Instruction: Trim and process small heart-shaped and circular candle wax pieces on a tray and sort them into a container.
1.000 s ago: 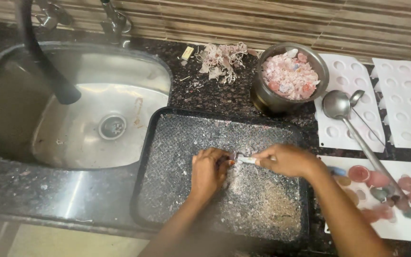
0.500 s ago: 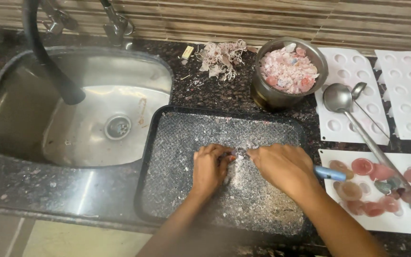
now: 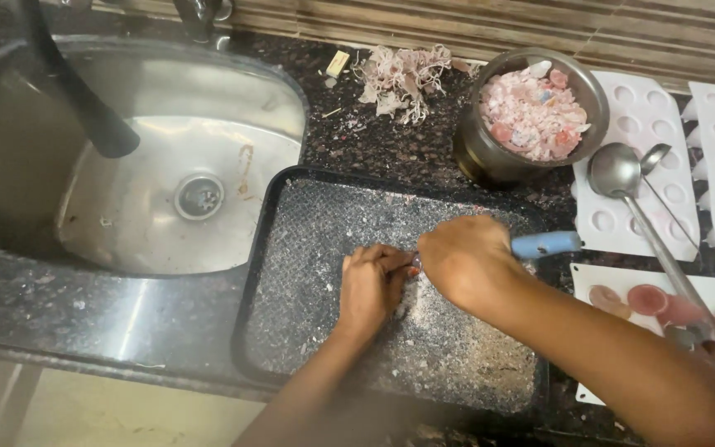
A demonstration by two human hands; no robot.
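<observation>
Left hand pinches a small piece — probably wax — on the black tray; right hand, fist around the blue-handled tool, should scrape lightly, away from fingers.

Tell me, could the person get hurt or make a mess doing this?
Maybe. The right hand works a blue-handled tool right against the left hand fingers, so a slip might nick them. Crumbs already cover the black tray and could spill onto the counter.
</observation>
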